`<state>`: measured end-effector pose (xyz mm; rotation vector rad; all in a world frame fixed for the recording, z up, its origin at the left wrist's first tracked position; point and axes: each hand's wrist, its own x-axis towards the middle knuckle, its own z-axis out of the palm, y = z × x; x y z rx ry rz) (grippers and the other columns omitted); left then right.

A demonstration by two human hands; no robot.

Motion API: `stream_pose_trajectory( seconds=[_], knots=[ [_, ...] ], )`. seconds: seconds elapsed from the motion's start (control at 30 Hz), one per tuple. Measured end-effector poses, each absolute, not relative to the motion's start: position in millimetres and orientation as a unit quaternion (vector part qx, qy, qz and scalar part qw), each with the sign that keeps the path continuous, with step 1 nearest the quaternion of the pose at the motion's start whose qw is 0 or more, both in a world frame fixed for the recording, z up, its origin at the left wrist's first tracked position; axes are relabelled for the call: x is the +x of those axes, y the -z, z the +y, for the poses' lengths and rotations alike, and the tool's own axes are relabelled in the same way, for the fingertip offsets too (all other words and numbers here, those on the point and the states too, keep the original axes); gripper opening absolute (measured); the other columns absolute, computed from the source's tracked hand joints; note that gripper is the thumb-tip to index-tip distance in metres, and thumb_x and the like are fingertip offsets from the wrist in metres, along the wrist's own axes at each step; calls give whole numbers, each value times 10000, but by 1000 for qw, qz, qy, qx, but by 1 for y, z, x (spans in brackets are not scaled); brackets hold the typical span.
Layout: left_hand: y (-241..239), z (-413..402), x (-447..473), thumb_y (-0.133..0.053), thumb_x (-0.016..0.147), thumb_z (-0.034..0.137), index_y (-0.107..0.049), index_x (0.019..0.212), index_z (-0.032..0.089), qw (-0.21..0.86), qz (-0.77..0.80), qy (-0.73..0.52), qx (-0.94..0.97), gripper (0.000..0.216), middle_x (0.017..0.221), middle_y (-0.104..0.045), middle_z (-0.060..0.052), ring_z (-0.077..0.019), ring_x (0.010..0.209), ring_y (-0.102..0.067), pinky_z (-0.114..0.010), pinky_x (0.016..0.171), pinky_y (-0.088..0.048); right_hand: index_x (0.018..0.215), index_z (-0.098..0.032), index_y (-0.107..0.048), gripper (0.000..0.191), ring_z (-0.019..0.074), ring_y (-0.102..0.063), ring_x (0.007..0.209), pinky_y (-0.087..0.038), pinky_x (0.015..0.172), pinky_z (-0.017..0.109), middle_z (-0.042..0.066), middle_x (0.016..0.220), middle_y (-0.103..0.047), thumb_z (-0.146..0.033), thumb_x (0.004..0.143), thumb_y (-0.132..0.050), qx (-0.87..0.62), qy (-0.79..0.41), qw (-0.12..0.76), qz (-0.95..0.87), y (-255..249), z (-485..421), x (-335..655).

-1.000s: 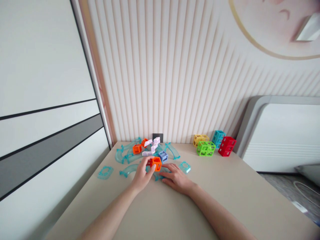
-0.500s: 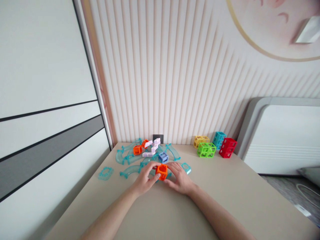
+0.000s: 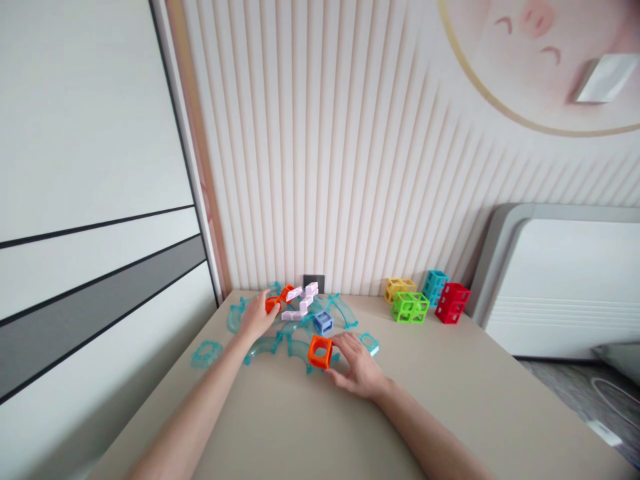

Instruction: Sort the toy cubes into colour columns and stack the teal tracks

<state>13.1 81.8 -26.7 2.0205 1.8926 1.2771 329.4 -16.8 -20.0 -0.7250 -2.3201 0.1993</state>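
An orange open-frame cube block (image 3: 327, 361) is gripped at its right side by my right hand (image 3: 361, 368), with thumb below and fingers above. My left hand (image 3: 257, 316) reaches to the back left, its fingers closed around a second orange cube block (image 3: 273, 304); part of that block is hidden. Close behind it lies a third orange block (image 3: 287, 292), beside the pale lilac zigzag pieces (image 3: 303, 305). A blue-violet cube block (image 3: 324, 323) rests between my hands. Clear teal curved track pieces (image 3: 264, 345) spread around and under these.
At the back right stand paired cube blocks: yellow (image 3: 399, 288), green (image 3: 410, 307), teal (image 3: 436, 287) and red (image 3: 453, 303). Flat teal pieces lie at left (image 3: 206, 354) and near my right hand (image 3: 370, 343). A ribbed wall (image 3: 310, 167) bounds the table's back.
My left hand has let go of the front orange block and moved back and left to another orange block. My right hand keeps the front one, which is turned slightly.
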Motion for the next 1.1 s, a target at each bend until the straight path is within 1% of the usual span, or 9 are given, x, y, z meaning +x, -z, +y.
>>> stream_pose_trajectory(
  seconds=[0.1,0.23,0.33,0.53,0.77,1.0,1.1],
  knots=[
    [39,87,14,-657,830,410,-566,1241,177,39,649,-376,660,482,1096,-718,-146,-329,1092,-662,-442,941,-499,1226,-205,-524,406,284,-608,1007,-470,929,439,130,1120,-667,-420,888,-594,-284,-79,338,-894,19,-17,329],
    [51,87,16,-631,864,345,-593,1191,167,20,667,-351,657,374,1070,-718,-150,-322,1066,-667,-431,922,-496,1238,-199,-527,420,286,-611,1023,-471,935,439,135,1137,-672,-426,892,-599,-289,-85,334,-893,17,-18,330],
    [54,88,16,-632,868,307,-613,1160,183,12,663,-353,660,319,1068,-713,-136,-303,1033,-678,-411,894,-513,1272,-200,-519,442,291,-608,1052,-472,944,446,138,1161,-671,-423,898,-600,-287,-86,332,-894,17,-17,330],
    [53,87,15,-631,869,274,-618,1159,213,1,639,-386,665,297,1090,-685,-112,-258,956,-696,-380,839,-551,1297,-196,-509,461,295,-615,1061,-476,945,454,142,1161,-677,-419,902,-595,-284,-86,323,-899,17,-18,330],
    [51,85,16,-627,864,284,-620,1151,228,-9,596,-437,674,292,1073,-671,-93,-245,934,-694,-391,852,-564,1293,-194,-505,457,295,-607,1101,-470,975,456,146,1204,-662,-421,906,-593,-297,-89,311,-898,19,-17,332],
    [46,83,17,-600,886,305,-598,1171,217,-20,567,-493,660,297,1114,-654,-113,-272,1053,-663,-439,927,-546,1297,-199,-499,459,287,-604,1104,-467,980,443,141,1199,-664,-429,910,-586,-294,-87,307,-901,19,-17,331],
    [45,83,16,-605,885,314,-591,1168,210,-18,560,-509,653,302,1121,-648,-117,-274,1052,-659,-454,940,-543,1301,-194,-497,466,285,-602,1107,-466,982,439,142,1196,-663,-429,910,-589,-294,-89,303,-902,19,-17,331]
  ],
)
